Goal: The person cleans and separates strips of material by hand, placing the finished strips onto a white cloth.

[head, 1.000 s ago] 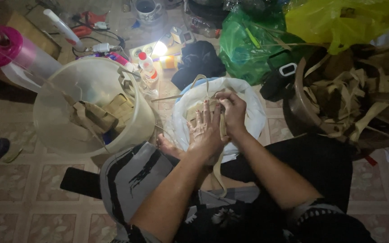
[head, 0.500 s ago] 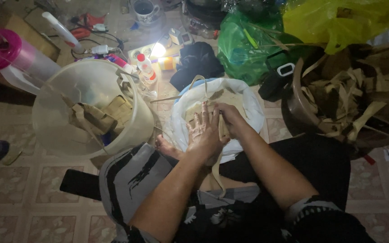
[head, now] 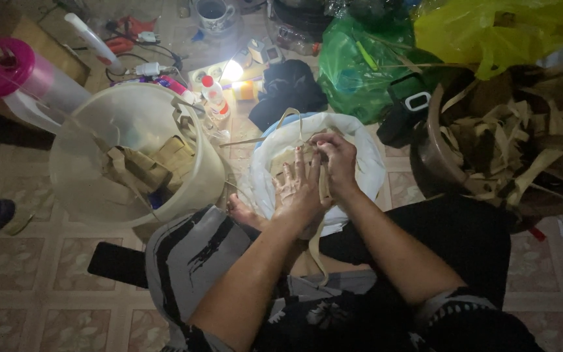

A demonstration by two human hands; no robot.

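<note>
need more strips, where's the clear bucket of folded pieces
In the head view, the clear bucket stands on the tiled floor left of the left hand, beside the white sack.

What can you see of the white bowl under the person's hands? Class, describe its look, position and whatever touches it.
The white bowl is round, pale and smooth, perhaps plastic or a white lining. It sits on the tiled floor in front of the seated person's legs. The left hand lies flat over its middle, and the right hand pinches a tan strip over it. More strips trail over its near rim.

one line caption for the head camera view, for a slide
Seated on a tiled floor, both hands, left hand and right hand, work a pale strip over a white bag.
</note>
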